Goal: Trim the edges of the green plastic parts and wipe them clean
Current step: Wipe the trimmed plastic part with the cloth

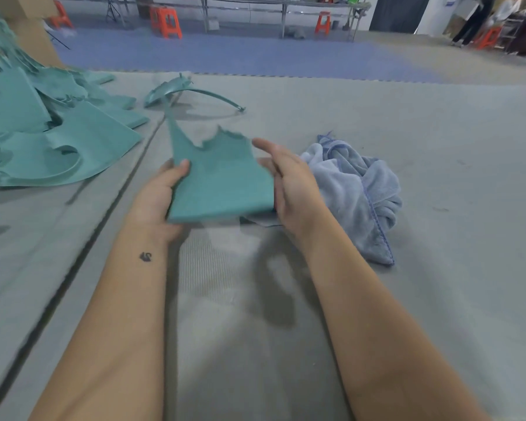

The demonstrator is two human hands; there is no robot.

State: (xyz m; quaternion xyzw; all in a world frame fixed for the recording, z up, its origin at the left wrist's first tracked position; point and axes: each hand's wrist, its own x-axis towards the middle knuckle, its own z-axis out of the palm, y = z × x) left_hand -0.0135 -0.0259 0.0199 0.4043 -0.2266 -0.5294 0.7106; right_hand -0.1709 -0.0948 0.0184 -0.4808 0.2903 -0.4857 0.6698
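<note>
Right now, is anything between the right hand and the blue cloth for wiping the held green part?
Nothing visible. The right hand is open against the right edge of the green part, which the left hand grips. The blue cloth lies on the mat directly right of that hand.

The grey foam floor mat [438,132] lies bare to the right of and beyond the crumpled pale-blue microfibre cloth [359,189], and also in the near strip between the two forearms. On the left, a heap of flat green plastic sheets [58,141] takes up the mat's left side. A curved green plastic trimming strip [195,92] lies farther out, past the jagged-edged green plastic part [219,183]. The cloth lies just beside the right hand [289,180], blocking that side.
</note>
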